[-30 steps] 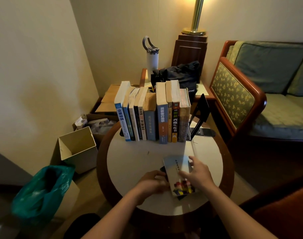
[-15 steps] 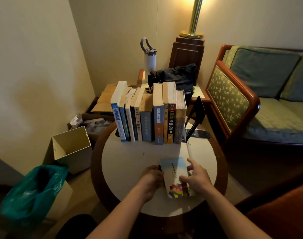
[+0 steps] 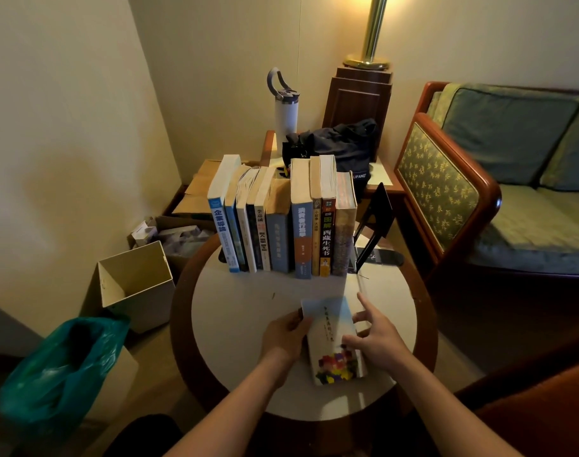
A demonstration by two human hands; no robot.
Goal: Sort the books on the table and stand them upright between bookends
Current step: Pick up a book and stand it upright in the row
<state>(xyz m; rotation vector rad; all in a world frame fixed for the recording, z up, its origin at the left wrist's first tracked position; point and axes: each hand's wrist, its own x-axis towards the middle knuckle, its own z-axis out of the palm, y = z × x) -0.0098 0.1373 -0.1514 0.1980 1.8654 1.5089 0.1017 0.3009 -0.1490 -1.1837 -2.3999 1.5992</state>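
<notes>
My left hand [image 3: 286, 338] curls its fingers against the left long edge of the 1 paperback [image 3: 334, 341] lying flat, cover up, on the near part of the round table [image 3: 235, 311]. Its long axis runs away from me, its far end toward the row of upright books [image 3: 281, 225]. My right hand [image 3: 377, 344] is spread on the other side, thumb on the cover, index finger pointing forward, not closed round anything. The likely slot lies ahead and slightly right of my grip, between the row's last brown book [image 3: 344, 232] and the black bookend [image 3: 375, 222] just beside it. My right hand is nearer, so I judge the book must be tipped upright with its spine toward me.
</notes>
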